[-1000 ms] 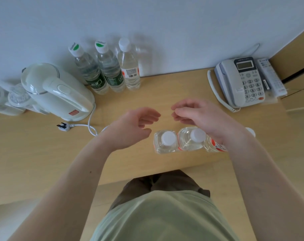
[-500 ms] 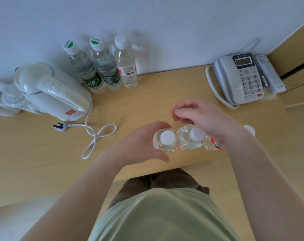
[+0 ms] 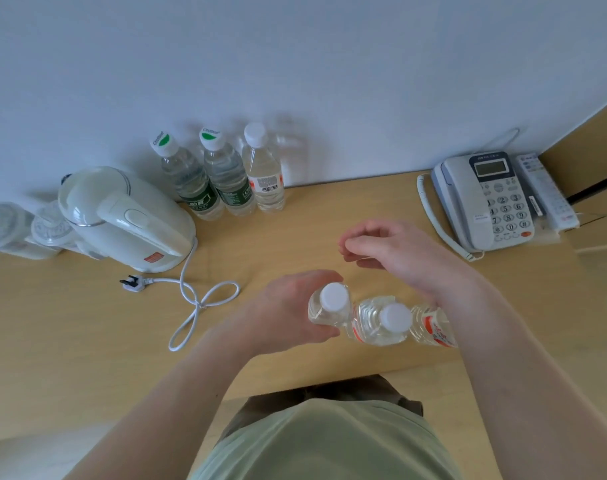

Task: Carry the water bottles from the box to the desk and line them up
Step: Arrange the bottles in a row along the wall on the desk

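Your left hand wraps its fingers around the leftmost clear plastic white-capped water bottle, which stands upright near the front edge of the light wooden desk. Touching it on the right stand a second clear bottle and a third red-labelled bottle, partly hidden by your right wrist. Your right hand hovers above the desk behind them, fingers loosely curled, holding nothing.
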`<state>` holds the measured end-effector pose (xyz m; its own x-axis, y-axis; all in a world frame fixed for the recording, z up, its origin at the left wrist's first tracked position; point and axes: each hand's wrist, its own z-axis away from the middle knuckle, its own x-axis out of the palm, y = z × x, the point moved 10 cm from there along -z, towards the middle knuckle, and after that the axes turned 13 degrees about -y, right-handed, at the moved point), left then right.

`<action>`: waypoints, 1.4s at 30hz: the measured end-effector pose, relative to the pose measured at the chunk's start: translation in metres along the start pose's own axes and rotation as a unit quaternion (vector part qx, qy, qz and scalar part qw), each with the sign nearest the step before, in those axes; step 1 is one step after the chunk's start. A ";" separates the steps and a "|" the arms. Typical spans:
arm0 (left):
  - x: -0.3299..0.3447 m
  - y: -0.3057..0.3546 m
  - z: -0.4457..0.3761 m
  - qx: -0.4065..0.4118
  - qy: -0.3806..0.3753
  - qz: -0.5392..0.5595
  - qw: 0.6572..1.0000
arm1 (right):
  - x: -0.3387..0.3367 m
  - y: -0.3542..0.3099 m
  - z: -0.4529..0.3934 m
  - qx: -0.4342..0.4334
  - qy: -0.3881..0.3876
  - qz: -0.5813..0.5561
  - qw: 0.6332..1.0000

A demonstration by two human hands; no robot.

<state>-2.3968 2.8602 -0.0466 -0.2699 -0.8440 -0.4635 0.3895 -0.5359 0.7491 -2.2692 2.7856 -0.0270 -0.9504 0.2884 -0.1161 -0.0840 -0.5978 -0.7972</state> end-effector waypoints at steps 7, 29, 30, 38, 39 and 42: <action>-0.021 -0.004 -0.010 -0.008 0.032 -0.031 0.999 | -0.010 -0.007 -0.012 -0.004 0.023 -0.005 1.000; -0.114 -0.008 -0.070 -0.010 0.131 -0.035 0.991 | -0.055 -0.034 -0.069 -0.018 0.116 -0.066 0.991; -0.118 -0.010 -0.072 -0.015 0.135 -0.038 0.990 | -0.058 -0.034 -0.071 -0.017 0.124 -0.070 0.990; -0.141 -0.023 -0.087 -0.040 0.153 -0.009 0.987 | -0.070 -0.032 -0.089 -0.006 0.145 -0.081 0.986; -0.143 -0.024 -0.088 -0.043 0.156 -0.007 0.987 | -0.071 -0.032 -0.091 -0.005 0.145 -0.082 0.986; -0.146 -0.025 -0.091 -0.052 0.183 0.004 0.982 | -0.074 -0.032 -0.097 -0.002 0.147 -0.087 0.985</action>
<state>-2.2866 2.9945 -0.0408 0.0599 -0.7889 -0.6115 0.4830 -0.5132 0.7095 -2.1676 2.8560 -0.0498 -0.7938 0.5911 -0.1429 -0.2366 -0.5167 -0.8228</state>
